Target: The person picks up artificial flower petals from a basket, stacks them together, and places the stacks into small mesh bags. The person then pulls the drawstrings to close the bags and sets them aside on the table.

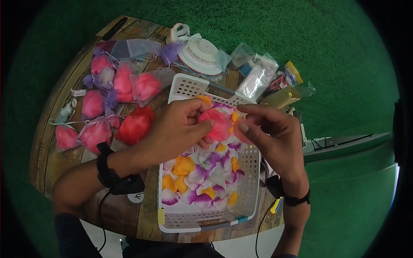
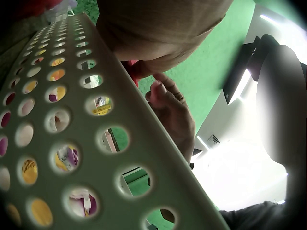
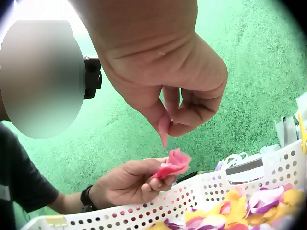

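Over the white perforated basket (image 1: pixel 257 202), my left hand (image 1: pixel 178 129) holds a bunch of bright pink artificial petals (image 1: pixel 216 124) between thumb and fingers. Facing it from the right, my right hand (image 1: pixel 277 137) pinches a single pale pink petal (image 3: pixel 164 130) by thumb and fingertips. In the right wrist view this petal hangs just above the pink bunch (image 3: pixel 173 163), apart from it. Purple-and-white and orange loose petals (image 1: pixel 184 165) cover the basket floor. The basket wall (image 2: pixel 85 127) hides much of the left wrist view.
Mesh drawstring bags filled with pink petals (image 1: pixel 93 103) lie on the left of the wooden table, near a red petal heap (image 1: pixel 135 124). A ribbon spool (image 1: pixel 200 53) sits behind the basket. Clear plastic packets (image 1: pixel 258 79) and a transparent cup (image 1: pixel 241 56) stand at the back right.
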Demonstrator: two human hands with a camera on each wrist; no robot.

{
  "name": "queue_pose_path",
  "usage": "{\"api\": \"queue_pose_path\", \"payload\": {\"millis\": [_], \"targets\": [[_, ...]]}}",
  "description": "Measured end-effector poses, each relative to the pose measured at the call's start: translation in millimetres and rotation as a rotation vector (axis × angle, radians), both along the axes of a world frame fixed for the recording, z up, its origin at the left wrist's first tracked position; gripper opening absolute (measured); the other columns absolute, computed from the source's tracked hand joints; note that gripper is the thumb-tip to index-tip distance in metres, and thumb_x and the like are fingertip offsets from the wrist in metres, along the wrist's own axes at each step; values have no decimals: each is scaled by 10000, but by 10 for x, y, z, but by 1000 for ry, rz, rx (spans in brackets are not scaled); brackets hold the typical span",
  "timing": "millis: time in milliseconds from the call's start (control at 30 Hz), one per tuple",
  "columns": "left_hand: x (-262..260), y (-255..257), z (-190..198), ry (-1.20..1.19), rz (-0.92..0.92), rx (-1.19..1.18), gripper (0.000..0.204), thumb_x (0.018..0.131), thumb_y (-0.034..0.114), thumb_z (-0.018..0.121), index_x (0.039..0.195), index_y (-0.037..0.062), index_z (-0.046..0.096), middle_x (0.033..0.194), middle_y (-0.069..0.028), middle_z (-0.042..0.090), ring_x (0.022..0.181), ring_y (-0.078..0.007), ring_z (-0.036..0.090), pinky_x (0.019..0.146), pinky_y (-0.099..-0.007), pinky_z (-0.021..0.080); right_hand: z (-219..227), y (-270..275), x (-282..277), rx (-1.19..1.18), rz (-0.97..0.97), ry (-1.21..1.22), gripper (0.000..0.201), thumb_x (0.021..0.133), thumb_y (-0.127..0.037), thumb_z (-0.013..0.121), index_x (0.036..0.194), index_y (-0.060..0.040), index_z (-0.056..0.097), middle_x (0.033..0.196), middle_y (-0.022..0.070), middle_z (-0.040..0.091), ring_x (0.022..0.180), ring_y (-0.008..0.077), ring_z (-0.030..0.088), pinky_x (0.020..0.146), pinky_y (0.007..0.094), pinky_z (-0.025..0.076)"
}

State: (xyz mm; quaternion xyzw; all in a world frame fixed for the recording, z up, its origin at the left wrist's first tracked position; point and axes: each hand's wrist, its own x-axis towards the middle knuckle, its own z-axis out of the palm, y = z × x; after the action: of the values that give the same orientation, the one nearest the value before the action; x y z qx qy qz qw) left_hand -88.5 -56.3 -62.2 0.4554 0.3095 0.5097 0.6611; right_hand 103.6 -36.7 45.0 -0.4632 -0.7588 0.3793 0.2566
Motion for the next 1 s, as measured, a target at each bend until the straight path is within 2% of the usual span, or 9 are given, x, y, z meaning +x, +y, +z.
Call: {"api": "queue_pose_path", "payload": {"millis": [33, 100, 133, 333, 567, 633, 767, 967, 1000], "targets": [[10, 0, -4, -2, -2, 0, 160, 981, 86, 563, 1076, -43, 570, 994, -92, 665, 791, -99, 660, 645, -243, 581, 19, -51, -37, 0, -2, -2, 124, 857, -2, 696, 979, 16, 677, 830, 42, 682, 705, 66, 619, 598, 209, 474], [30, 1, -11, -15, 47, 4, 144, 949, 58, 569, 1036, -56, 576, 939, -94, 661, 765, -120, 674, 616, -246, 579, 9, -154, -131, -201, -110, 208, 99, 865, -23, 718, 912, 11, 638, 792, 16, 666, 672, 39, 597, 589, 173, 456], [32, 2, -18, -15, 43, 5, 144, 949, 58, 569, 1036, -56, 576, 939, -94, 661, 765, -120, 674, 616, -246, 579, -77, -154, -121, -164, -78, 198, 130, 852, -10, 732, 855, -11, 602, 767, 10, 654, 643, 22, 570, 570, 156, 437], [14, -7, -29, -5, 41, 80, 149, 966, 56, 568, 1076, -44, 571, 973, -84, 663, 823, -104, 668, 634, -241, 572, -213, -129, -220, -419, -145, 248, 105, 873, -89, 736, 892, -19, 659, 737, -18, 642, 631, 5, 538, 546, 160, 410], [3, -22, 4, -17, 10, 18, 173, 967, 65, 556, 1102, -44, 559, 960, -80, 660, 822, -107, 669, 657, -240, 576, -328, -32, -241, -412, -216, 256, 131, 898, -134, 713, 955, -20, 686, 758, -22, 654, 615, 4, 511, 523, 166, 375], [7, -16, 1, -23, 11, 27, 175, 968, 63, 551, 1108, -44, 556, 962, -80, 659, 819, -108, 669, 664, -241, 578, -354, 0, -239, -460, -259, 278, 96, 881, -158, 728, 914, -82, 679, 714, -53, 628, 540, 0, 467, 464, 177, 322], [9, -8, -24, -12, 34, 30, 181, 971, 53, 538, 1121, -48, 551, 992, -93, 661, 837, -115, 673, 697, -248, 583, -358, 33, -220, -478, -280, 270, 78, 883, -143, 721, 913, -92, 671, 726, -54, 631, 563, 1, 484, 482, 184, 340], [25, -11, -11, -45, 62, 54, 183, 973, 50, 534, 1126, -49, 552, 998, -105, 666, 847, -126, 676, 726, -262, 593, -413, 35, -176, -350, -247, 297, 81, 887, -140, 716, 922, -101, 655, 727, -78, 594, 577, -1, 461, 511, 172, 331], [25, -12, -9, -44, 67, 51, 184, 973, 51, 535, 1126, -49, 553, 988, -101, 664, 848, -126, 676, 729, -265, 594, -397, 35, -180, -382, -251, 360, 95, 890, -111, 707, 946, -57, 651, 779, -32, 633, 629, 8, 508, 544, 169, 368]]}}
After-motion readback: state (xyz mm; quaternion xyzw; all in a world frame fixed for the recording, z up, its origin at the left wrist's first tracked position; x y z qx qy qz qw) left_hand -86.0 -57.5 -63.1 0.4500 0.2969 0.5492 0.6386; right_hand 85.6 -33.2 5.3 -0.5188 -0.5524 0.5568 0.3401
